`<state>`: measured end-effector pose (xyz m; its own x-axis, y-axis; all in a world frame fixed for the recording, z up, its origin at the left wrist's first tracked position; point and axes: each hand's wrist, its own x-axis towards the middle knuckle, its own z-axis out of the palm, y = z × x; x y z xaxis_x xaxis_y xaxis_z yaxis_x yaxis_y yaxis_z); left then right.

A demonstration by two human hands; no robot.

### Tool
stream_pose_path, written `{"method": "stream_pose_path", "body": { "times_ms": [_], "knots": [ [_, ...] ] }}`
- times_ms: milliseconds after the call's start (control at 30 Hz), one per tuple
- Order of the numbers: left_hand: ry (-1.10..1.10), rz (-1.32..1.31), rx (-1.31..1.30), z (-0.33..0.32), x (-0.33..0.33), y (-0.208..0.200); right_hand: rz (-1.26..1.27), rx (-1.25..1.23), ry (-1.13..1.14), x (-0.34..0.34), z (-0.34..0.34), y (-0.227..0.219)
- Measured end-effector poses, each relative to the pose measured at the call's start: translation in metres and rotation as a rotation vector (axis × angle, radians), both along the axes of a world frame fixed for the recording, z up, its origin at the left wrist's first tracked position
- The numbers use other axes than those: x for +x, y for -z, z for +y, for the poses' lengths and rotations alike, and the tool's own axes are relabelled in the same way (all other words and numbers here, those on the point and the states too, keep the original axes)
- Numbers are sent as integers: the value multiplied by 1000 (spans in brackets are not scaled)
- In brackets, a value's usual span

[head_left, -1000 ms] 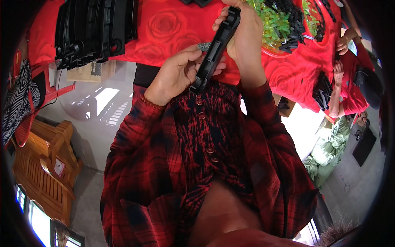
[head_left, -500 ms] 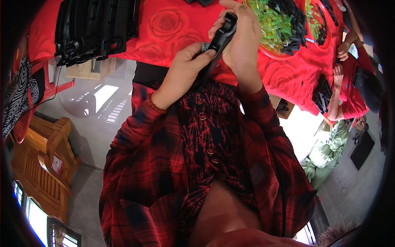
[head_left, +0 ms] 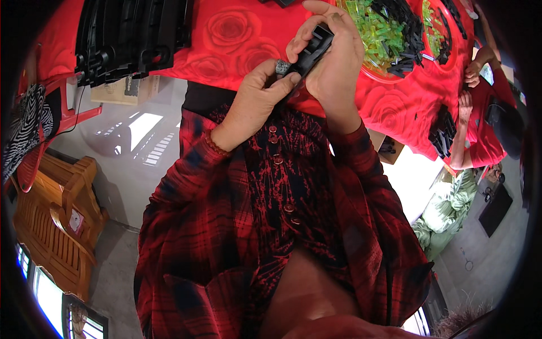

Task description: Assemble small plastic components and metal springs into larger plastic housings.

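Over the red-covered bench's (head_left: 226,34) near edge, your left hand (head_left: 253,103) and right hand (head_left: 337,63) both grasp the tilted black plastic part (head_left: 310,55), which might slip and drop if the left pushes harder than the right braces.

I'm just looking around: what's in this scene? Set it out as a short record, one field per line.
Left hand: grips a black part, thumb on it
Right hand: holds the same part near its upper end
Table: red rose-patterned cloth
Table, left: several black pieces side by side
Table, right: red tray with green-yellow bits and small black bits
Far right: another person's hand
Lower left: wooden furniture
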<state>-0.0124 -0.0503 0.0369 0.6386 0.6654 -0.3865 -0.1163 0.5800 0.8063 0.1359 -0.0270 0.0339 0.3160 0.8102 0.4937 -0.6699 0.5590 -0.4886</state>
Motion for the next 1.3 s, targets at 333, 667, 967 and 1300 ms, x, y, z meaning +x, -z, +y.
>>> {"method": "stream_pose_path", "body": {
  "times_ms": [333,667,967,1300],
  "knots": [
    [28,61,-24,-4,-1,-9,68,-71,19,0,-5,2],
    [-36,-32,-299,-5,-1,-2,-112,-884,292,-9,-28,-26],
    [28,-11,-253,-1,6,-6,-206,-843,331,-3,-29,-39],
    [138,179,19,19,9,7,-236,-968,357,22,-25,-10]
  ]
}}
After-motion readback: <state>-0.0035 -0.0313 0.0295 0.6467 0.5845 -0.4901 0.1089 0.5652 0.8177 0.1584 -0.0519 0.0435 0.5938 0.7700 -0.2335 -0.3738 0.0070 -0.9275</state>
